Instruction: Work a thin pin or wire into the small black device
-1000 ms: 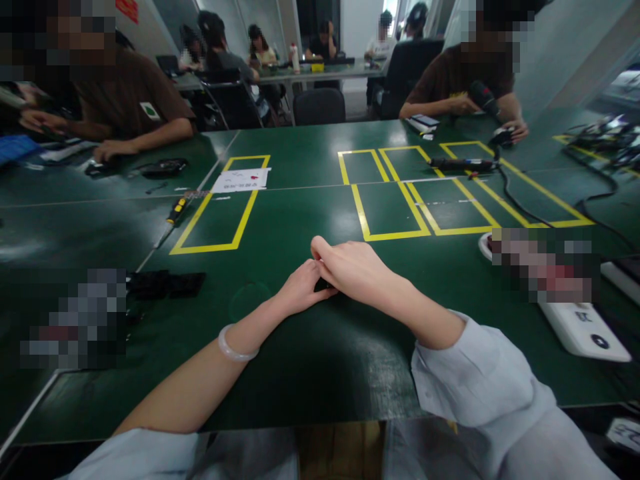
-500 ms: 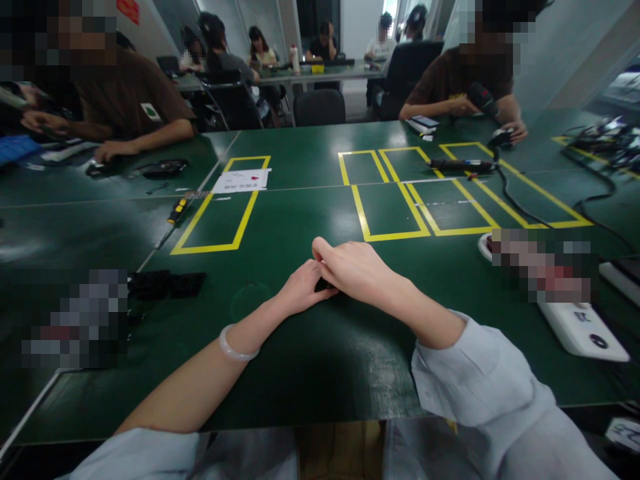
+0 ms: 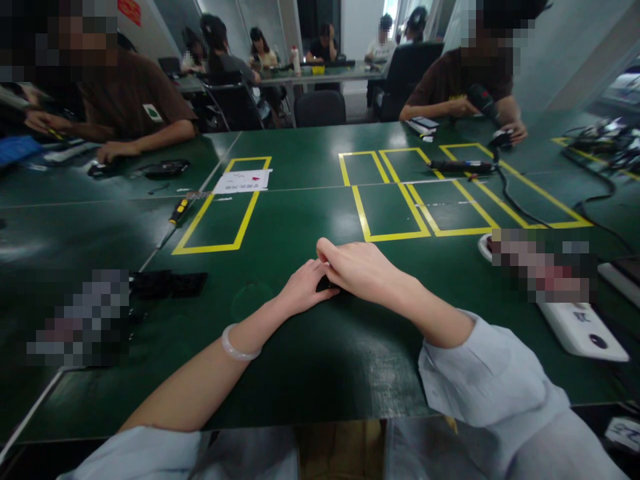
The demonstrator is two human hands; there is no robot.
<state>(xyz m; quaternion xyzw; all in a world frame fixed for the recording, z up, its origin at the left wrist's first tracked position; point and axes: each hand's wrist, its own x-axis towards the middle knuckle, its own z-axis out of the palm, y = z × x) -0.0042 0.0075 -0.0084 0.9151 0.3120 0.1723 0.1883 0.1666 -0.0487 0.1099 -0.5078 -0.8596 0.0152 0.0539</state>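
Observation:
Both hands meet over the green table, in the middle of the head view. My left hand point(image 3: 304, 288), with a pale bangle at the wrist, is closed around a small black object point(image 3: 326, 283). Only a dark sliver of it shows between thumb and fingers, so its kind is hidden. My right hand point(image 3: 363, 270) comes over the top, its fingers curled down and closed against the left fingertips. What the right fingers grip is out of sight behind the back of the hand.
Yellow tape rectangles point(image 3: 240, 239) mark the green table. A yellow-and-black screwdriver point(image 3: 179, 211) lies left, near a paper label point(image 3: 243, 181). Black parts point(image 3: 187, 285) lie nearer. At right are a white device point(image 3: 583, 333) and a corded black tool point(image 3: 460, 166). Two co-workers sit opposite.
My right hand and forearm have shifted slightly to the right, and a little more of the black object shows. The left hand stays almost in place.

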